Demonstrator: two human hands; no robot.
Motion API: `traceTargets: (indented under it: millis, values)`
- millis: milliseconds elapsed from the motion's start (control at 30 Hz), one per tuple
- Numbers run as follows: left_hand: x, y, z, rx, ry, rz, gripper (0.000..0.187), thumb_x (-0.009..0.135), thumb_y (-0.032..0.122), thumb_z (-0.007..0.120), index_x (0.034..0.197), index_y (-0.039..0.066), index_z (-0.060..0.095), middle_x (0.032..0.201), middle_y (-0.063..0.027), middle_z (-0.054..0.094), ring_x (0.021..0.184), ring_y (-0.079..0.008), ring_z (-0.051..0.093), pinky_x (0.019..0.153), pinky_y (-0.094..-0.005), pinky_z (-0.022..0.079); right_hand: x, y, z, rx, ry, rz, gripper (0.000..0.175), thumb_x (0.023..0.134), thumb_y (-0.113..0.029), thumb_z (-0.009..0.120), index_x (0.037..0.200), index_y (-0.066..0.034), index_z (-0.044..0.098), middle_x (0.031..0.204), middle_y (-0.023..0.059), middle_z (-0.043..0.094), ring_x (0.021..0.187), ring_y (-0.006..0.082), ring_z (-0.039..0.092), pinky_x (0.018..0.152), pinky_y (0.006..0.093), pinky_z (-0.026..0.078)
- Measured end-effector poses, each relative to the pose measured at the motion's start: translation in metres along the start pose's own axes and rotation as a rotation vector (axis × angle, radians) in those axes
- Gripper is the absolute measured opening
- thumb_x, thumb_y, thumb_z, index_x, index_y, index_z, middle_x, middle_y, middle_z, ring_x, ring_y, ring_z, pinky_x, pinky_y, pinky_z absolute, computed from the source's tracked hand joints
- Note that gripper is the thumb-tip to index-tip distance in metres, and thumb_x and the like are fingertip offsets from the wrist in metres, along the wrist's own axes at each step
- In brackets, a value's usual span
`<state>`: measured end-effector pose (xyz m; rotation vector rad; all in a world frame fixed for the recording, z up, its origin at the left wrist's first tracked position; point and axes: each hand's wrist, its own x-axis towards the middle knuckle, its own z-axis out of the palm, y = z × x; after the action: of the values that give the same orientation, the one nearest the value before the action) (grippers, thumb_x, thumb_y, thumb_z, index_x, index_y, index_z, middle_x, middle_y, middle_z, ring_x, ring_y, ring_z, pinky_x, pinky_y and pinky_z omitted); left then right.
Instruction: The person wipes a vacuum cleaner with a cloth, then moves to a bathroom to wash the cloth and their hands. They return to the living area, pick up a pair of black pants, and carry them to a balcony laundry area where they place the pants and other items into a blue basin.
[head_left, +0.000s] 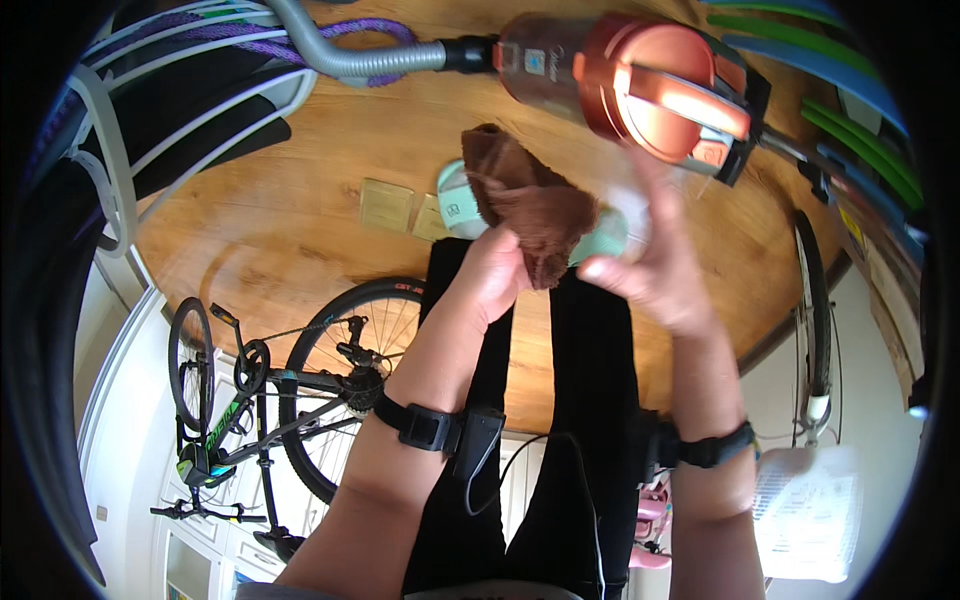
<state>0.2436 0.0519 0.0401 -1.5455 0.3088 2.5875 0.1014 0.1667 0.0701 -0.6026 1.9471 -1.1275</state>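
My left hand (495, 274) is closed on a brown cloth (536, 206), which hangs crumpled over the wood floor and partly hides my mint-green slippers. To the right of the cloth, my right hand (652, 262) is spread, blurred, with nothing in it; its fingertips reach towards an orange canister vacuum cleaner (652, 90). Whether they touch it I cannot tell. From the vacuum's left end a grey corrugated hose (375, 60) curves to the upper left.
Bicycles stand around me: a black and green one (300, 382) at the lower left, a wheel (814, 300) at the right. A white rack (112, 150) with dark fabric is at the left. Green and blue slats (810, 45) line the upper right. Yellowish squares (385, 206) lie near my slippers.
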Motion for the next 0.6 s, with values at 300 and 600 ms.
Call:
traceTargets:
  millis: [300,600]
  values:
    - [-0.058,-0.052,-0.003,0.584,-0.030,-0.063,0.053,0.091,0.041,0.053,0.120,-0.003,0.049,0.108,-0.0074,0.058,0.098,-0.0132,0.055,0.087,-0.0280,0.044,-0.118,0.052,0.039,1.129,0.302,0.954,0.028,0.092,-0.029,0.052,0.110,-0.0078,0.051,0.095,0.0040,0.062,0.081,0.0131,0.060,0.056,0.0279,0.048]
    - [-0.110,-0.059,0.063,0.691,-0.370,0.011,0.044,0.091,0.022,0.056,0.127,-0.001,0.042,0.117,-0.0071,0.053,0.108,-0.0127,0.049,0.095,-0.0290,0.040,-0.149,0.017,0.011,1.165,-0.066,0.569,0.083,0.080,-0.075,0.034,0.136,-0.0140,0.037,0.134,0.0099,0.044,0.124,0.0259,0.042,0.101,0.0495,0.035]
